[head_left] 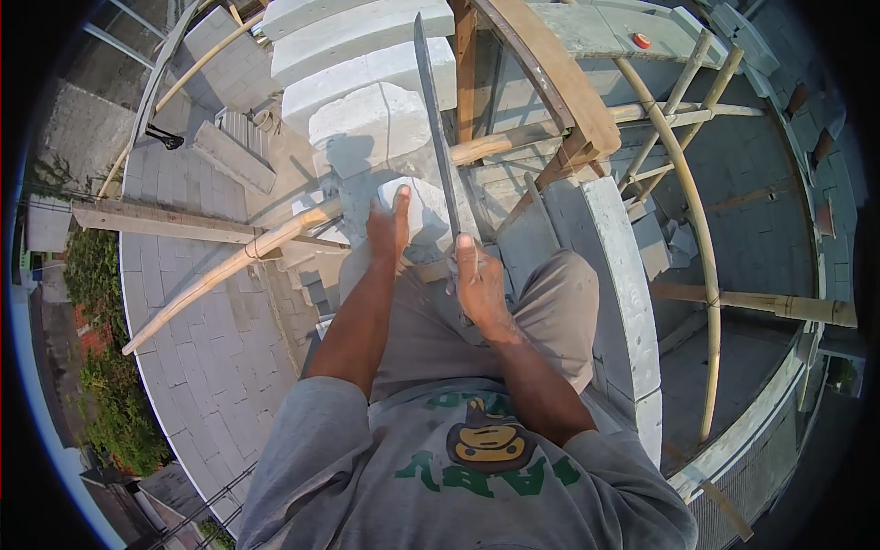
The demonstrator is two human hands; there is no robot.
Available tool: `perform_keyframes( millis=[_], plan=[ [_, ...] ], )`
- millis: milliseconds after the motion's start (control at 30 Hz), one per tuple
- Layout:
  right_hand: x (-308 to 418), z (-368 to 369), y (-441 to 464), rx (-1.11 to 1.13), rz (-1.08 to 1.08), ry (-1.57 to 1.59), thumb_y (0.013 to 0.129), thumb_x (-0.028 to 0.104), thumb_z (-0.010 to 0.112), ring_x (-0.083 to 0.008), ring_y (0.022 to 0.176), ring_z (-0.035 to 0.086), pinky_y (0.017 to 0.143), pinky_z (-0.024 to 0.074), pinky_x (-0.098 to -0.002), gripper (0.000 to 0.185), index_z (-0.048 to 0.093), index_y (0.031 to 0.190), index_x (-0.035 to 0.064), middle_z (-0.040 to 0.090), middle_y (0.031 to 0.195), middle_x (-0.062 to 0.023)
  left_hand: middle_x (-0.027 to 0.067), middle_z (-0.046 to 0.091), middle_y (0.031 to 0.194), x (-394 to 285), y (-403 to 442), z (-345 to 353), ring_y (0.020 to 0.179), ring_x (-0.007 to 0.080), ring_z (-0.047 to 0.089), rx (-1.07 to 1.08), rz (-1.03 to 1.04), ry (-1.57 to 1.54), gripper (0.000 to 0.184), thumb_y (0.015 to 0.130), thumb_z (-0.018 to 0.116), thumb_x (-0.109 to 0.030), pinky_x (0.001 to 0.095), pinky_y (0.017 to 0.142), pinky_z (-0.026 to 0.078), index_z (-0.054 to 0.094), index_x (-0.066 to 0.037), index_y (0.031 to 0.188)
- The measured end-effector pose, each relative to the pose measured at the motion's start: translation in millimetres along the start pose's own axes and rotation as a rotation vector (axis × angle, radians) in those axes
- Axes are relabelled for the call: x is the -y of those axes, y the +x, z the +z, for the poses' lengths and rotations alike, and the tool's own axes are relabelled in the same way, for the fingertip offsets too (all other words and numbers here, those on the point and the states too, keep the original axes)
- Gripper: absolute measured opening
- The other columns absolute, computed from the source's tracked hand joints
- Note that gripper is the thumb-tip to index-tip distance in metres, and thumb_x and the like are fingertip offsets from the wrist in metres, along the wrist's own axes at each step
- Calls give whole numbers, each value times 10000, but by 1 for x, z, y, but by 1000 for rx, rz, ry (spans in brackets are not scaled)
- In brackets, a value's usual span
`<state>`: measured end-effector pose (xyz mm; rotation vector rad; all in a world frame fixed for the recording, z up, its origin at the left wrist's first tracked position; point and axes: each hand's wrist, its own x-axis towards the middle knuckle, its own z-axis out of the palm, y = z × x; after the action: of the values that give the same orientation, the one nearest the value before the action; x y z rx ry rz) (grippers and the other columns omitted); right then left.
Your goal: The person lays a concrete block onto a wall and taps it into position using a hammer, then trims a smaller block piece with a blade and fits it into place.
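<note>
A long dark blade points up and away from my right hand, whose fingers are wrapped round its lower end. Just left of the blade, my left hand grips a small white block, thumb along its left edge. The block rests on a dusty pale surface in front of my knees. Beyond it lies a rough white block, and behind that are larger long white blocks. The blade passes close to the small block's right side; whether they touch is not clear.
Bamboo poles cross at the left, and others stand at the right. A wooden beam rises ahead. A block wall runs beside my right knee. An orange-red round item lies on the far ledge.
</note>
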<state>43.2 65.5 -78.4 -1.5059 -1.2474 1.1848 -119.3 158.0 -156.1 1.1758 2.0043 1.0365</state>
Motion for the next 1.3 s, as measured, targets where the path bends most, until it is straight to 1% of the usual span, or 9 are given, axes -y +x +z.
perform_keyframes(
  millis=[33, 133, 233, 333, 567, 733, 1133, 1233, 1300],
  plan=[
    [3, 0, 1, -65, -177, 30, 1013, 469, 337, -177, 542, 579, 517, 477, -351, 579, 594, 854, -26, 556, 626, -98, 257, 639, 1076, 2, 1, 1, 1018, 384, 612, -9, 13, 14, 713, 837, 613, -568, 420, 893, 451, 567, 66, 1162],
    [-6, 2, 0, -107, -252, 25, 1014, 455, 349, -269, 614, 604, 592, 483, -380, 555, 593, 870, -22, 592, 669, -141, 258, 638, 1079, -2, -2, 1, 1023, 388, 608, -19, 28, 18, 715, 837, 612, -569, 421, 897, 450, 565, 65, 1165],
    [-111, 44, -1, -109, 22, -437, 1013, 423, 378, -396, 670, 581, 640, 469, -419, 506, 588, 876, -17, 618, 720, -193, 258, 640, 1077, 1, -3, 1, 1024, 390, 607, -14, 35, 15, 707, 838, 614, -563, 422, 900, 450, 568, 62, 1165],
    [-96, 29, 5, -55, 30, -358, 997, 405, 416, -474, 803, 611, 682, 449, -509, 465, 608, 911, -9, 649, 836, -246, 256, 645, 1067, -3, 8, 4, 1018, 386, 613, -26, 49, 51, 695, 838, 617, -556, 421, 897, 453, 573, 58, 1161],
    [-5, -3, 6, -28, -159, 60, 994, 407, 420, -455, 794, 627, 680, 454, -505, 459, 617, 909, 0, 649, 845, -248, 256, 645, 1067, 0, 0, 1, 1024, 373, 615, -8, 19, 29, 687, 835, 625, -553, 418, 898, 452, 577, 55, 1152],
    [-118, 34, 1, 6, 218, -514, 994, 430, 401, -465, 822, 629, 697, 470, -515, 488, 619, 912, 1, 647, 856, -266, 257, 648, 1058, 12, 2, 7, 1018, 396, 620, -35, 7, 112, 708, 819, 632, -576, 431, 885, 464, 565, 37, 1166],
    [-17, 2, 6, -12, -234, 34, 978, 470, 418, -472, 811, 621, 696, 478, -516, 509, 622, 927, 6, 637, 846, -271, 225, 652, 1071, 4, 0, 2, 1019, 354, 618, -2, 4, 23, 663, 839, 646, -528, 412, 884, 457, 569, 36, 1178],
    [-105, 31, 6, 106, 486, -301, 975, 467, 428, -469, 860, 613, 733, 469, -515, 505, 630, 941, 5, 638, 867, -268, 223, 651, 1082, 10, 3, 7, 1035, 350, 616, -10, -25, 98, 656, 841, 643, -526, 411, 893, 456, 568, 28, 1184],
    [-95, 27, 11, 59, 307, -357, 976, 461, 430, -470, 883, 606, 749, 464, -514, 500, 633, 947, 4, 637, 875, -271, 221, 650, 1087, 10, 9, 8, 1041, 347, 615, -24, -16, 152, 645, 845, 640, -522, 409, 898, 455, 571, 23, 1183]
  ],
)
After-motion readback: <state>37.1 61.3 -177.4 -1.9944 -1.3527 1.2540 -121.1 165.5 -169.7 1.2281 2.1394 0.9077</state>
